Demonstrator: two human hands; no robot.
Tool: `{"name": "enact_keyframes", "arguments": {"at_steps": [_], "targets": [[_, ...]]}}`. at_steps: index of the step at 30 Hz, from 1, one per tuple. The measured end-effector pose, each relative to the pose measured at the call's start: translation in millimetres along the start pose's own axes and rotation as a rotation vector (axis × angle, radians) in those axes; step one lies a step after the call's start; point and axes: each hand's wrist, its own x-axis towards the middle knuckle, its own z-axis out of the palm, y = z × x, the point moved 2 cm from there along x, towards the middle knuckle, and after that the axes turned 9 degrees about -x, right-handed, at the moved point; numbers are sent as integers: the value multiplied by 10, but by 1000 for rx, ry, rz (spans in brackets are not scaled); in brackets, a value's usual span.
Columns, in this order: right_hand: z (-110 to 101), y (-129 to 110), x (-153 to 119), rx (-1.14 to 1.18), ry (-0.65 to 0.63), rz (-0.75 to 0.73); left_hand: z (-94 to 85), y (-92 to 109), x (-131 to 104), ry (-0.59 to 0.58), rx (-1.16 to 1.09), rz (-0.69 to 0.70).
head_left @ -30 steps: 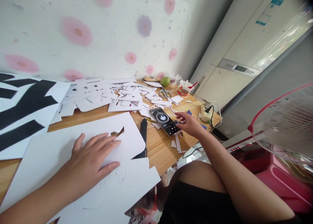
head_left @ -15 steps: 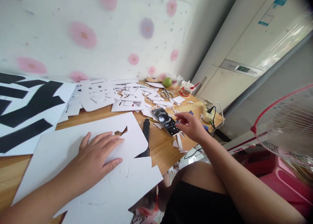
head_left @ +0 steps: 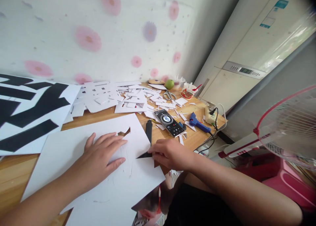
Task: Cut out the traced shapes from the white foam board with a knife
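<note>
My left hand (head_left: 106,150) lies flat with fingers spread on a sheet of white foam board (head_left: 81,183), beside a small jagged cut-out. At the board's right edge, my right hand (head_left: 168,152) has its fingers closed on the lower end of a long black object (head_left: 148,130). Part of that object is under the board and behind the fingers, so its kind is unclear. Beyond the right hand a phone (head_left: 169,122) lies face up, its screen lit.
White board scraps (head_left: 133,99) cover the back of the table, with scissors (head_left: 169,95) and a green apple (head_left: 169,84). A blue glue gun (head_left: 198,122) lies near a power strip (head_left: 210,115). A board with black shapes (head_left: 37,111) is at left; a fan (head_left: 291,127) stands right.
My right hand has moved from the phone down and left to the black object. The phone's screen picture has changed, and the glue gun is uncovered. My left hand stays on the board.
</note>
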Motion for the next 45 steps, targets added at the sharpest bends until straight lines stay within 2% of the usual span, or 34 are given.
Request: {"name": "enact_keyframes", "arguments": {"at_steps": [5, 14, 23, 25, 31, 35, 39, 42, 45], "targets": [[16, -38, 23, -45, -76, -62, 36, -64, -30, 46, 11, 30], [-40, -75, 31, -83, -201, -2, 9, -57, -39, 43, 5, 38], [-75, 28, -55, -246, -177, 101, 12, -50, -19, 12, 18, 44], [-79, 40, -62, -244, -146, 134, 38, -65, -30, 29, 24, 60], [-24, 41, 42, -275, 76, 258, 107, -75, -58, 80, 51, 95], [72, 24, 140, -307, 50, 289, 44, -13, -38, 40, 49, 81], [73, 22, 165, -284, 7, 317, -41, 41, 0, 12, 19, 111], [9, 101, 106, -117, 86, 317, -65, 51, 15, 65, -31, 171], [-51, 250, 9, 257, 254, 343, -65, 35, 16, 91, -56, 168]]}}
